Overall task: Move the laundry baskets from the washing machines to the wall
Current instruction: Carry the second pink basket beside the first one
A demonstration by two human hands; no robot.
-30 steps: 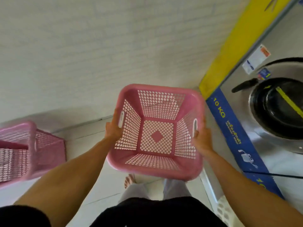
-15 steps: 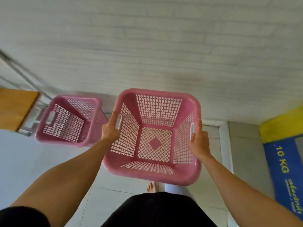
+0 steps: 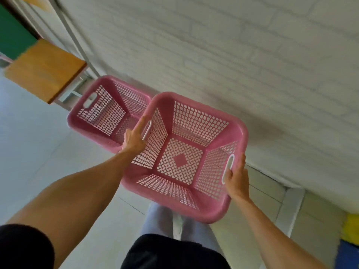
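I hold an empty pink lattice laundry basket (image 3: 239, 131) in the air in front of me, close to the white brick wall (image 3: 252, 65). My left hand (image 3: 135, 139) grips its left handle slot, and my right hand (image 3: 238, 179) grips the right handle slot. A second empty pink basket (image 3: 77, 123) stands on the floor against the wall, just left of the held one; the held basket's left edge overlaps it in view.
A wooden-topped table (image 3: 44, 70) on a white frame stands left of the floor basket by the wall. The pale tiled floor (image 3: 29, 152) spreads to the left. A yellow and blue washing machine panel (image 3: 349, 243) shows at the bottom right corner. My legs are below the basket.
I have turned left away from the washing machine. The held basket has come nearer to the wall and up beside the second basket, which now sits right next to it.
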